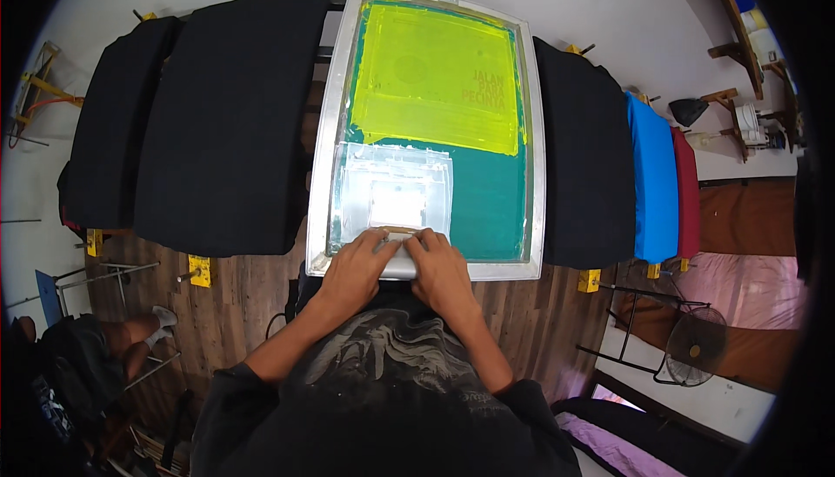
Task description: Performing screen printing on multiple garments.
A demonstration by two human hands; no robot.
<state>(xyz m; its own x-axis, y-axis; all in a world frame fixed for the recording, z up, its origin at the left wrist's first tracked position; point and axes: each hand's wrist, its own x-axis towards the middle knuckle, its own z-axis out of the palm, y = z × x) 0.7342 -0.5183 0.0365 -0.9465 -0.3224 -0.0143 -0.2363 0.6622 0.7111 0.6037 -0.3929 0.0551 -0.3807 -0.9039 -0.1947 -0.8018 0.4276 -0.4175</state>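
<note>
A silk-screen frame [534, 190] with metal edges lies in front of me. Its mesh is green [487, 199], with a yellow-green coated block [435, 51] bearing faint lettering over the far part. White ink [358, 183] covers a patch at the near left, around a bright white rectangle. At the near edge of that patch, my left hand [358, 264] and my right hand [439, 270] are closed side by side on a squeegee [400, 231]. Only its narrow brownish top edge shows between my fingers; its blade is hidden.
Black shirts are stretched on boards to the left [230, 129] and right [584, 155]. Beyond the right one come a blue shirt [652, 177] and a dark red shirt [685, 190]. A fan [696, 346] stands lower right. Another person [78, 360] is at the lower left.
</note>
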